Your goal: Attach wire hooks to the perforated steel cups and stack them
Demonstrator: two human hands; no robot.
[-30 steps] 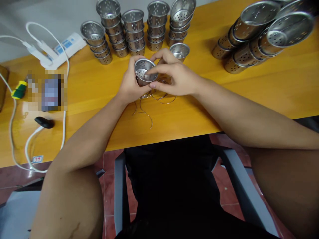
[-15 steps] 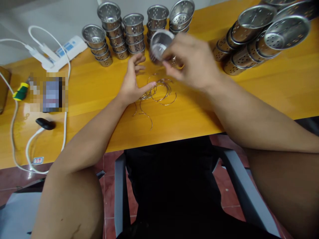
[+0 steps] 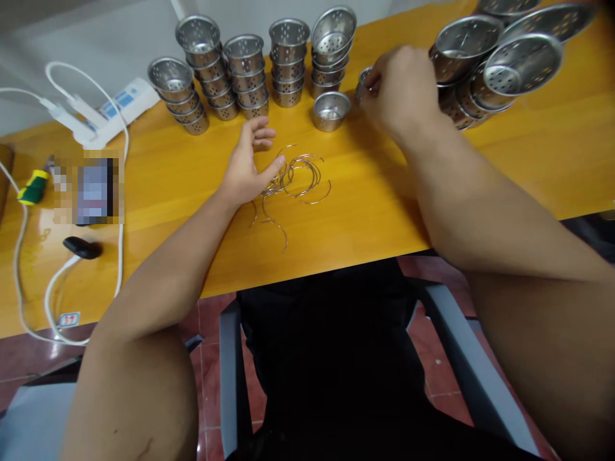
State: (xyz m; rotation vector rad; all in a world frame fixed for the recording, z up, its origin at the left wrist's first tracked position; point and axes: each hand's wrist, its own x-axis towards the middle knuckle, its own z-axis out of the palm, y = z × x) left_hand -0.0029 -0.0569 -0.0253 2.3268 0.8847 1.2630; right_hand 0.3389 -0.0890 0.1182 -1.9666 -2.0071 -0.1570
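My left hand [image 3: 250, 160] rests on the table with its fingers apart and holds nothing. Its thumb touches or lies over a loose pile of thin wire rings [image 3: 302, 182]. My right hand [image 3: 403, 89] is farther back on the right, its fingers closed on a small metal cup [image 3: 364, 78] that they mostly hide. Between the hands, a single perforated metal cup [image 3: 331, 112] stands upright on the table. Behind it is a row of cup stacks, among them a stack [image 3: 288, 64] of several cups and one with a tilted top cup [image 3: 334, 35].
Leaning stacks of larger perforated cups [image 3: 521, 67] stand at the right. On the left of the yellow table [image 3: 355, 224] are a white power strip [image 3: 118, 112], cables, a blurred-out phone-like item [image 3: 95, 190], a green-yellow handle [image 3: 33, 187] and a black object [image 3: 82, 247].
The cup that my right hand held in the air now stands on the table in front of the stacks. My right hand has moved right, onto another small cup. My left hand stays by the rings.
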